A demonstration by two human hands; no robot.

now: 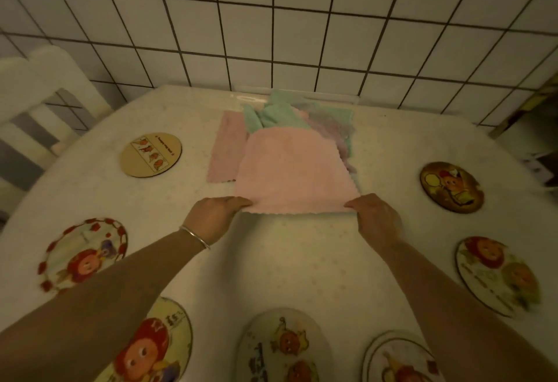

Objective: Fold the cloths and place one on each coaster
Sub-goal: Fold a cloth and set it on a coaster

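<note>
Your left hand (216, 215) pinching the pink cloth's (294, 173) near left corner, your right hand (376, 218) its near right corner, cloth stretched between them

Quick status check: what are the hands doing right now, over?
Left hand and right hand each pinch a near corner of the pink cloth. Cloth unfolded, partly on the pile. Coasters bare. Nothing in the way.
</note>
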